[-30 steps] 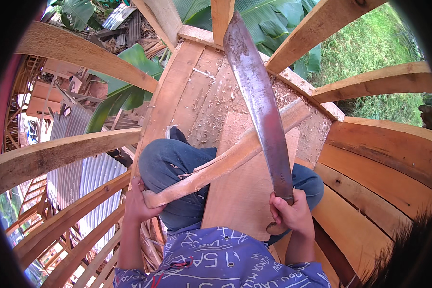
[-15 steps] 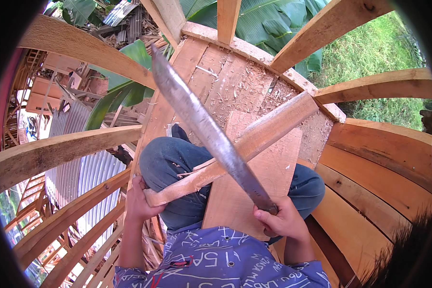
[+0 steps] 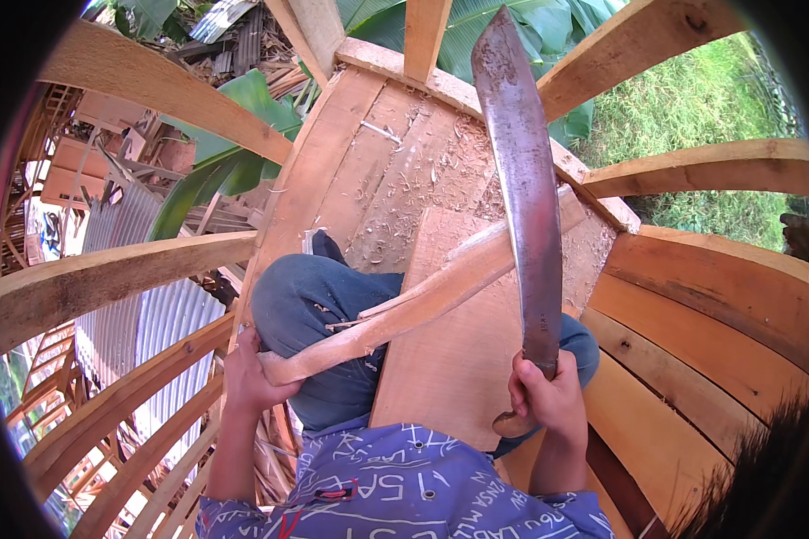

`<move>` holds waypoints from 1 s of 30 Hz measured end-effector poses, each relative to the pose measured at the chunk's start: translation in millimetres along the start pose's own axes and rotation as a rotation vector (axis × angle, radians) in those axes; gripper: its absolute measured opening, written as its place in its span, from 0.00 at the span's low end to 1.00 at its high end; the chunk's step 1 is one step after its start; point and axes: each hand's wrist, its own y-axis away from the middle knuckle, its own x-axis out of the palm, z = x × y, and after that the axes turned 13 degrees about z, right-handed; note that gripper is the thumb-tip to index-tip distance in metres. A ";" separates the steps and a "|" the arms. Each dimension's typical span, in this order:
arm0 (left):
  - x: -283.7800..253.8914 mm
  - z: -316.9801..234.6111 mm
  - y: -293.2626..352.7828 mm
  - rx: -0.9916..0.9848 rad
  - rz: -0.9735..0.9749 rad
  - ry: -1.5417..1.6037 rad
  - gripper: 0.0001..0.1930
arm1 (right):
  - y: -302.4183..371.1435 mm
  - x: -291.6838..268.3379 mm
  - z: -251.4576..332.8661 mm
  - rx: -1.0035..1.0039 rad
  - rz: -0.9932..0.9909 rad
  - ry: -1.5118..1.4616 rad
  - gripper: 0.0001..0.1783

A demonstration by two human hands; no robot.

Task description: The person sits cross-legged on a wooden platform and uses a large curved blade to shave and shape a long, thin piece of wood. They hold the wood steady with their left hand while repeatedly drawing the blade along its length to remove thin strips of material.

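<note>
My right hand [image 3: 550, 395] is closed round the wooden handle of a machete [image 3: 532, 225]. Its broad, stained steel blade points up and away, passing in front of a long piece of wood [image 3: 422, 301]. With my left hand [image 3: 253, 375] I grip the near left end of that piece. It slants across my thigh and a flat board [image 3: 463, 359], toward the platform's far right edge. A split sliver [image 3: 386, 307] stands off its upper side near my knee. The board lies between my bent legs.
Wood shavings [image 3: 440, 162] litter the plank platform [image 3: 351, 171] ahead. Upright timber posts [image 3: 189, 103] rise round its edge. Stacked planks [image 3: 692, 350] form a wall at the right. Corrugated metal sheets [image 3: 166, 350] lie lower down at the left, and banana leaves [image 3: 234, 171] stand beyond.
The machete has swung from leaning left across the wood to nearly upright on the right, its tip now far up. My left hand still holds the wood.
</note>
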 end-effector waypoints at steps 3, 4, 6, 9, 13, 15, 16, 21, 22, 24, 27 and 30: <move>3.8 1.0 1.0 0.010 -0.030 0.070 0.48 | -1.4 -0.6 5.3 -0.063 -0.027 -0.086 0.16; 5.7 0.9 1.0 0.013 -0.041 0.103 0.48 | -1.3 0.0 6.8 -0.084 -0.049 -0.109 0.17; 2.8 -10.7 -5.0 0.047 -0.025 0.050 0.45 | -2.1 -1.1 3.1 -0.085 -0.038 -0.120 0.15; -2.9 -13.5 -1.6 0.011 0.009 -0.036 0.43 | -4.1 6.4 -2.3 0.079 0.048 -0.034 0.12; -6.9 -12.7 2.3 -0.035 0.035 -0.009 0.43 | 0.0 20.9 -20.8 0.225 0.206 0.095 0.10; -0.3 -15.1 -2.5 0.002 0.002 0.039 0.43 | 2.2 17.9 -16.9 0.166 0.176 0.051 0.10; 1.5 -15.9 -4.1 0.022 -0.020 0.061 0.44 | 1.8 17.0 -13.4 0.132 0.162 0.030 0.09; 5.0 -13.8 0.4 -0.013 -0.039 0.081 0.45 | -10.1 14.7 8.3 -0.080 -0.018 -0.034 0.13; 4.4 -13.7 1.0 -0.028 -0.034 0.075 0.45 | -9.9 14.2 6.3 -0.036 0.005 -0.010 0.13; 0.6 -16.8 1.3 -0.069 -0.005 0.036 0.45 | -7.8 14.6 -7.5 0.055 0.059 0.031 0.13; 0.3 -11.5 0.8 -0.056 0.000 -0.001 0.46 | -3.6 17.4 -21.7 0.102 0.092 0.076 0.14; -1.9 -13.2 1.1 -0.078 0.015 0.013 0.46 | -0.8 15.0 -15.5 0.070 0.082 0.003 0.12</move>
